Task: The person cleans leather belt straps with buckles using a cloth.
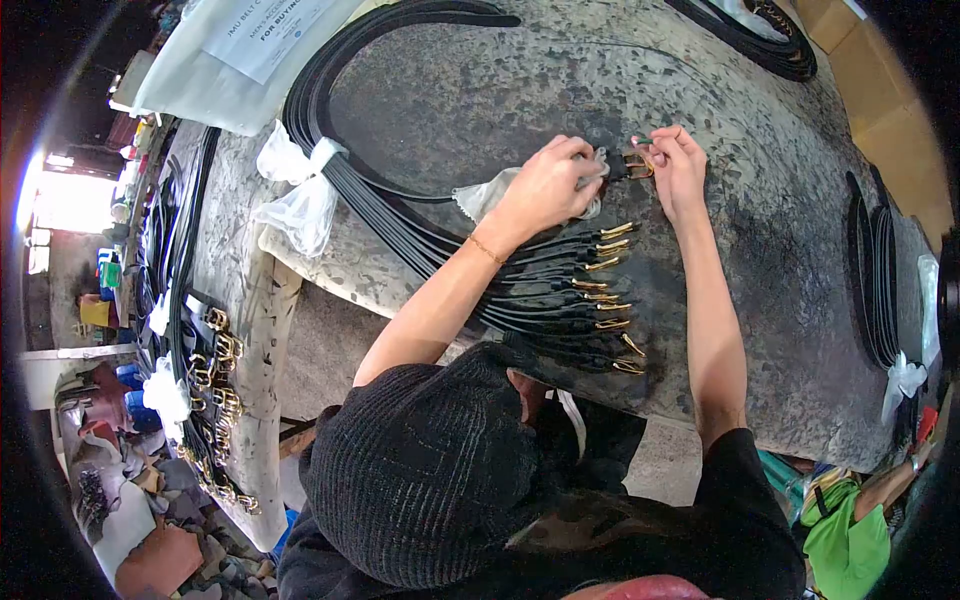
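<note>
Black belts [400, 225] lie bundled on the worn table [780, 210], their gold buckles [605, 297] fanned out in a row. My left hand [556, 185] is closed round the buckle end of one belt, with thin whitish plastic [487, 192] beside and under it. The gold buckle [638, 168] of that belt sticks out to the right of the fingers. My right hand [680, 165] pinches at the far side of this buckle, fingertips together; a small dark greenish thing shows there, too small to name.
White plastic [300, 190] ties the belt bundle. More belts lie at the top right [765, 50], right [875, 290] and left, where buckles [225, 400] hang. A printed sheet [270, 35] lies top left. A person in a black knit cap [420, 470] fills the bottom; another in green [850, 540] is lower right.
</note>
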Demonstrator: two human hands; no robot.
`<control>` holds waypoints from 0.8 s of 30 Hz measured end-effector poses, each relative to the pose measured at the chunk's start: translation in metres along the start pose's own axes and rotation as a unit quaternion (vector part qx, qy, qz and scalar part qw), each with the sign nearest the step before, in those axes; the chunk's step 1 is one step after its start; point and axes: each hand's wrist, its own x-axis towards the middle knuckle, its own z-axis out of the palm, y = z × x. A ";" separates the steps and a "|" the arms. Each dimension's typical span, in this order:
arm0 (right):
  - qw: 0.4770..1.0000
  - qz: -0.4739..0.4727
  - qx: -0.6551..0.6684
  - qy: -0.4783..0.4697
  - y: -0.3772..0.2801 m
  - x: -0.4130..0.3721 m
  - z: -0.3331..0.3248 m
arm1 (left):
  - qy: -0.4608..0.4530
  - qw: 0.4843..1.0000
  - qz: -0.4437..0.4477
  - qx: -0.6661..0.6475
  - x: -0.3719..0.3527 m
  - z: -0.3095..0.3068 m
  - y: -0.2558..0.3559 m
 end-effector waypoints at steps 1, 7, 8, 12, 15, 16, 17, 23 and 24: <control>1.000 0.000 0.000 0.000 0.000 0.000 0.000 | -0.034 0.999 0.003 0.020 -0.001 -0.001 0.001; 1.000 0.005 0.016 -0.007 -0.003 -0.001 0.001 | -0.087 0.993 0.040 0.063 -0.001 -0.008 0.007; 1.000 0.006 0.015 -0.010 -0.003 -0.001 0.000 | -0.096 0.992 0.046 0.069 -0.001 -0.008 0.008; 0.999 0.017 0.028 -0.007 -0.003 -0.001 0.000 | -0.104 0.990 0.058 0.076 0.000 -0.008 0.007; 1.000 0.018 0.024 -0.009 -0.004 -0.001 0.000 | -0.102 0.990 0.064 0.071 0.000 -0.008 0.007; 0.999 0.019 0.024 -0.009 -0.004 -0.001 0.000 | -0.101 0.990 0.064 0.071 0.000 -0.008 0.008; 0.999 0.020 0.025 -0.008 -0.004 -0.001 0.000 | -0.102 0.990 0.065 0.077 0.000 -0.008 0.008; 0.999 0.019 0.032 -0.012 -0.005 -0.002 0.000 | -0.100 0.990 0.074 0.067 0.000 -0.011 0.010; 0.999 0.020 0.037 -0.015 -0.005 -0.001 0.000 | -0.099 0.991 0.071 0.049 0.000 -0.011 0.008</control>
